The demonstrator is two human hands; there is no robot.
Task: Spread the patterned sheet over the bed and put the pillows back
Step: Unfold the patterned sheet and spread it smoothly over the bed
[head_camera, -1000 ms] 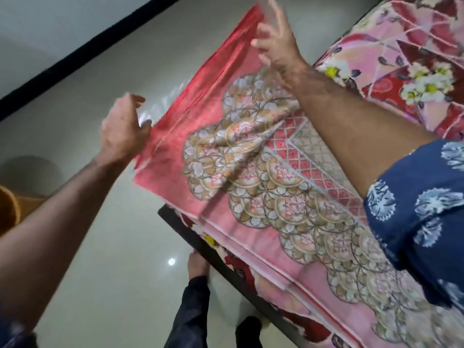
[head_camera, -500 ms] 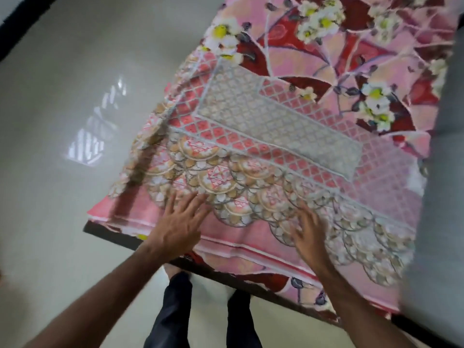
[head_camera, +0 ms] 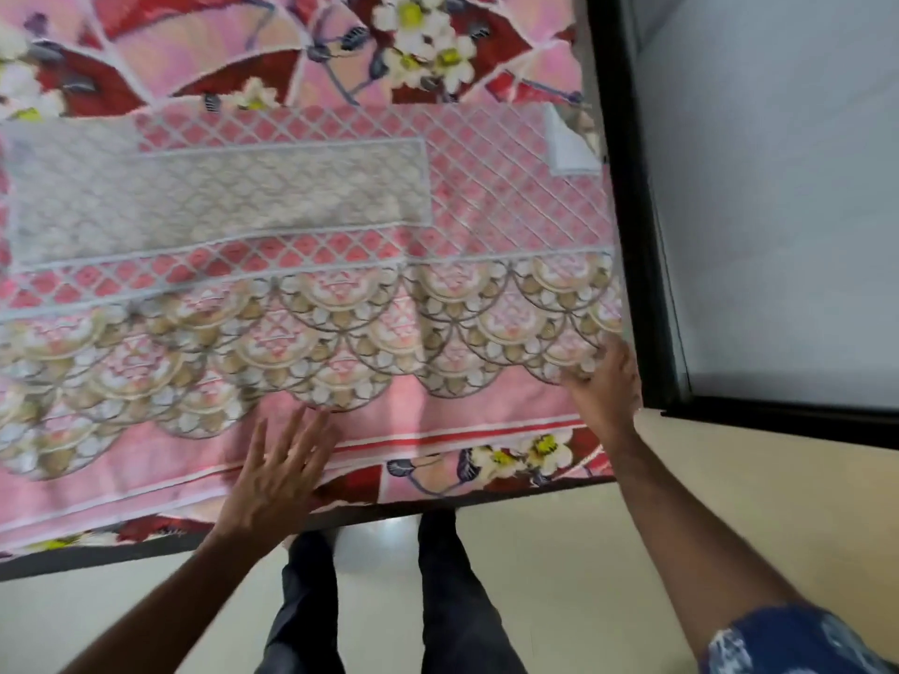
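I see the pink folded sheet with scallop and lattice print (head_camera: 301, 265) lying across the near edge of the floral-covered bed (head_camera: 272, 46). My left hand (head_camera: 272, 474) presses flat on it, fingers spread; my right hand (head_camera: 603, 386) rests at its right edge, whether gripping I cannot tell.

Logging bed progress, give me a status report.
Left hand flat, right hand at corner, both on folded patterned sheet. Floral cover beneath. No pillows visible.
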